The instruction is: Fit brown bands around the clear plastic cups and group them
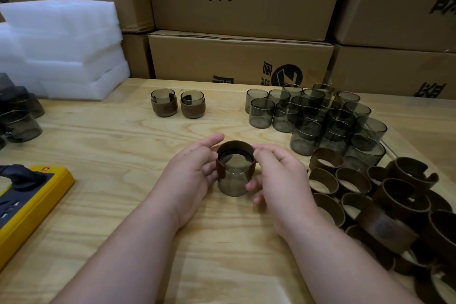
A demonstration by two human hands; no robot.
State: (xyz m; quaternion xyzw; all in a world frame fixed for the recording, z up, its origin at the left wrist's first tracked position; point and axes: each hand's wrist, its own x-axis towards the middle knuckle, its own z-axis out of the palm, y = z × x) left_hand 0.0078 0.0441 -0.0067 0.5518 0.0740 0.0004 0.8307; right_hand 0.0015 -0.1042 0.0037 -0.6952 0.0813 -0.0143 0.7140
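Head view: the fingertips point(262, 154) of the right hand point(283, 180) pinch the right edge of one brown band point(235, 149), thumb and forefinger closed narrowly on it, while the lower fingers curl loosely beside the cup. The left hand point(192, 175) cradles the opposite side, its fingers spread around the band and the cup wall, the forefinger extended along the band's upper rim. The band sits around the upper part of one clear smoky cup point(233, 184), which is held at table centre; whether its base touches the wooden table point(123, 150) cannot be told.

Finished units: two banded cups point(178, 105) stand side by side, upright, at the far centre of the table, well apart from the hands.

Unbanded stock: a cluster of bare cups point(318, 116) stands at far right, roughly twenty, some stacked; overlap prevents an exact count. A second lot of cups point(19, 116) lies at the left edge, partly cut off.

Band stock: a heap of loose bands point(385, 205) lies at near right, about a dozen or more, touching one another, just beside the right wrist.

Other items: one yellow power strip point(29, 202) at near left; one stack of white foam sheets point(61, 49) at far left; cardboard cartons point(241, 57) behind the table.
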